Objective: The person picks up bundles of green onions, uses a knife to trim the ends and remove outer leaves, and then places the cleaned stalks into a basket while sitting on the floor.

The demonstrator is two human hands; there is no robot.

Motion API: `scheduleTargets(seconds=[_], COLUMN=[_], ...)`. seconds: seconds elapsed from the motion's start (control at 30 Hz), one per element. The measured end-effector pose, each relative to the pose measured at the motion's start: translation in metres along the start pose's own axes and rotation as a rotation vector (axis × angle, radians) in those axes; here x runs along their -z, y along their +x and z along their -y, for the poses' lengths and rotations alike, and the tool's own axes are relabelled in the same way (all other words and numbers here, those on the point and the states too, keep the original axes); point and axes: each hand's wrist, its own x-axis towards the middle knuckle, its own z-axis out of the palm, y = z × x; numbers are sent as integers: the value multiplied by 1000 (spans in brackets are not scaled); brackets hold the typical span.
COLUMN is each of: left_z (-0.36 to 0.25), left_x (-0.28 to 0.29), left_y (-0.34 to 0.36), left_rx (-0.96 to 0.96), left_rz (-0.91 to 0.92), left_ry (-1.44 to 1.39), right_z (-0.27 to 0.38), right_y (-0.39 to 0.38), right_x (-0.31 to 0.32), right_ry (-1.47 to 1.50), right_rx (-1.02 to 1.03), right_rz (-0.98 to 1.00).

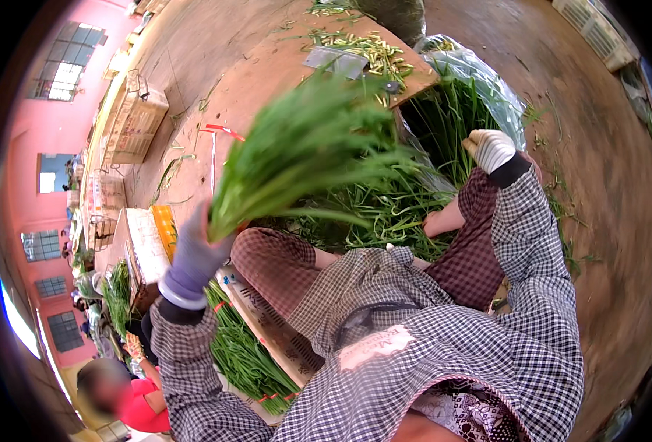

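My left hand (195,254), in a purple glove, grips a bunch of garlic chives (296,155) by the stem end. Its long green leaves fan up and right over the board, blurred by motion. My right hand (490,149), in a white glove with bare fingertips, is raised above my right knee. Its fingers are curled; whatever they hold, if anything, is hidden. Close by that hand is a clear plastic bag (513,110) around loose chives (455,114). More loose chives (385,210) lie between my legs.
A wooden board (267,55) carries a flat grey metal blade (337,62) and cut stem ends (385,55). Red ties (224,132) lie at its left. Banded chives (248,353) fill a box by my left leg. A person (145,401) is at lower left; a crate (594,29) stands far right.
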Motion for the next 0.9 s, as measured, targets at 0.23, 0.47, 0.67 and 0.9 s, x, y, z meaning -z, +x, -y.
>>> scheduleTargets(seconds=[0.23, 0.47, 0.67, 0.9], left_z=[53, 234, 259, 250], left_x=[38, -43, -58, -53], left_y=[106, 146, 130, 104], left_rx=[80, 381, 431, 500], left_rz=[-165, 88, 120, 211], left_ry=[-78, 396, 434, 297], right_z=[38, 69, 135, 265], right_y=[1, 4, 37, 105], right_x=[-25, -36, -43, -70], right_ry=[136, 165, 274, 337], right_rx=[154, 206, 408, 746], right_rz=[-107, 17, 9, -124])
